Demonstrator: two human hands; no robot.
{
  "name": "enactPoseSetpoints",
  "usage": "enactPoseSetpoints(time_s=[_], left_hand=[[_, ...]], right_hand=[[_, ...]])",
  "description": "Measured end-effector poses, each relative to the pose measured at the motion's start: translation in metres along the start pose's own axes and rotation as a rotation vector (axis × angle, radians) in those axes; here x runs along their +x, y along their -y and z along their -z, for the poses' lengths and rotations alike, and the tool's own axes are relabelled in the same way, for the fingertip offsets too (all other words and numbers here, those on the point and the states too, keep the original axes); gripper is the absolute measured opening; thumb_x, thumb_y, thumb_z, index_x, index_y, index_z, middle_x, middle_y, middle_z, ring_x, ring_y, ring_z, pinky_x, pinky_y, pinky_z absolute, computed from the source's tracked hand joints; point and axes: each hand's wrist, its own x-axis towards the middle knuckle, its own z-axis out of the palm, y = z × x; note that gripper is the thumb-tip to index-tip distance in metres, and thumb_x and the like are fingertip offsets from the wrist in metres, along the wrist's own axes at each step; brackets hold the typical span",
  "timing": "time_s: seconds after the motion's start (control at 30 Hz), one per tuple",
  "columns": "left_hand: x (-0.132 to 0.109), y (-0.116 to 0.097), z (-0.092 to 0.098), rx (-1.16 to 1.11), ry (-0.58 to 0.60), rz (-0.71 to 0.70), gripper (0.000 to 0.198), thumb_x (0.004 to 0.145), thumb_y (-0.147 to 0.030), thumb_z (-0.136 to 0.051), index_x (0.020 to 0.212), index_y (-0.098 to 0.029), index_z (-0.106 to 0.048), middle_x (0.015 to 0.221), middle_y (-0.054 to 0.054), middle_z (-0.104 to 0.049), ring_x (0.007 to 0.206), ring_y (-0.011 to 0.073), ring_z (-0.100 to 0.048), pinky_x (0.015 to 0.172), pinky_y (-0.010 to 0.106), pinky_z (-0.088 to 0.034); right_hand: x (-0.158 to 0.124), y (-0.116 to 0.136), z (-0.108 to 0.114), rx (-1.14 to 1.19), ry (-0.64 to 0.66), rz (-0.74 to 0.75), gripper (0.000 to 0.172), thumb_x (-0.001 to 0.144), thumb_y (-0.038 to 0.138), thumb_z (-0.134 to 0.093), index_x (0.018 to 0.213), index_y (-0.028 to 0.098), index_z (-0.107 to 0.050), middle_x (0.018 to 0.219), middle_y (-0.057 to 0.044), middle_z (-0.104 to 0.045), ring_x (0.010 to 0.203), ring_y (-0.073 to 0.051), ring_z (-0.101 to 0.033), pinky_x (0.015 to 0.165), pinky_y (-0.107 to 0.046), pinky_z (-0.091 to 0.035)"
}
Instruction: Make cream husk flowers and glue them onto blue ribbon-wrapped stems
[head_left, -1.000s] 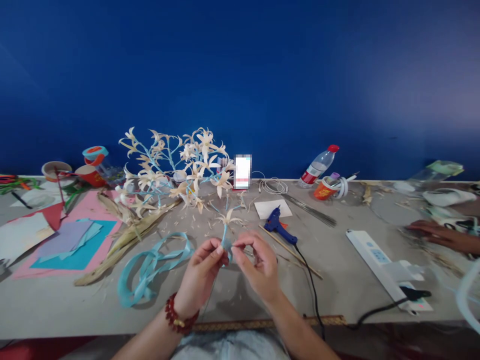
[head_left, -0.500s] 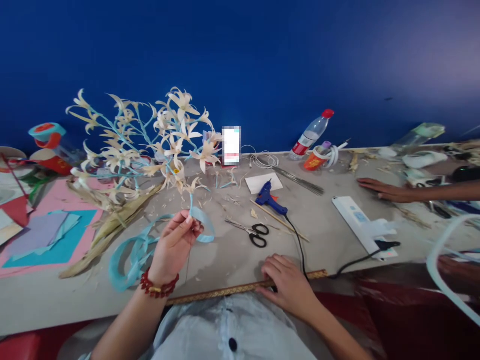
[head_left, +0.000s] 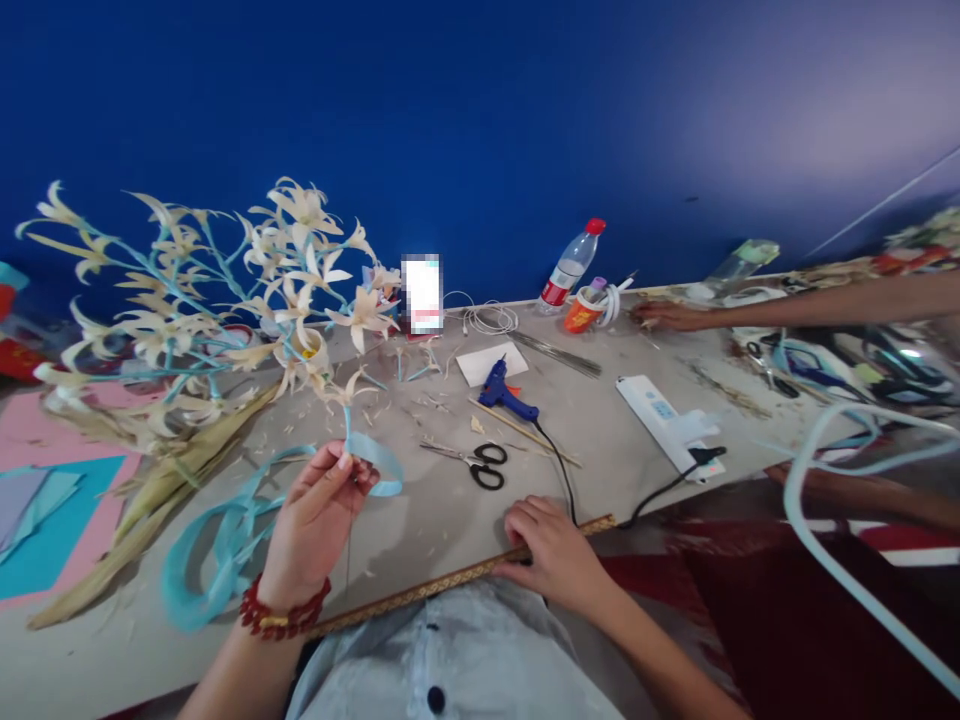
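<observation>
My left hand pinches a thin blue-wrapped stem topped by a small pale straw flower, with light blue ribbon looping off it down to the table. A red bead bracelet sits on that wrist. My right hand rests on the table's front edge with the fingers curled and nothing visible in them. Black-handled scissors lie just beyond it. A blue glue gun with a black cord lies further back.
A tall branch of pale straw flowers stands at the left over dried leaves and coloured paper. A water bottle, a phone, a white power strip and wire lie behind. Another person's hand reaches in from the right.
My right hand let go of the stem and dropped to the table's edge; my left hand alone holds the flower. The view swung right. The other person's hand reached further across the table.
</observation>
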Motion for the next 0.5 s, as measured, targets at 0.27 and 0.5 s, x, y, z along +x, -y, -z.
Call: enactPoseSetpoints(time_s=[0.27, 0.5], left_hand=[[0.002, 0.005, -0.005, -0.001, 0.042, 0.008, 0.006, 0.078, -0.019, -0.07, 0.081, -0.018, -0.065, 0.069, 0.001, -0.061, 0.068, 0.0117, -0.056, 0.068, 0.024, -0.048], [-0.006, 0.011, -0.02, 0.072, 0.124, -0.042, 0.007, 0.083, -0.022, -0.065, 0.078, -0.017, -0.063, 0.07, 0.0, -0.059, 0.068, 0.0114, -0.054, 0.068, 0.024, -0.043]], right_hand=[[0.01, 0.005, 0.012, 0.105, -0.065, 0.05, 0.035, 0.07, 0.045, -0.078, 0.074, 0.02, -0.054, 0.076, -0.002, -0.061, 0.075, -0.021, -0.055, 0.067, -0.031, -0.04], [0.071, 0.062, 0.034, 0.551, -0.552, 0.197, 0.008, 0.089, 0.018, -0.057, 0.091, 0.022, -0.064, 0.081, -0.003, -0.064, 0.075, -0.017, -0.059, 0.07, -0.03, -0.047]])
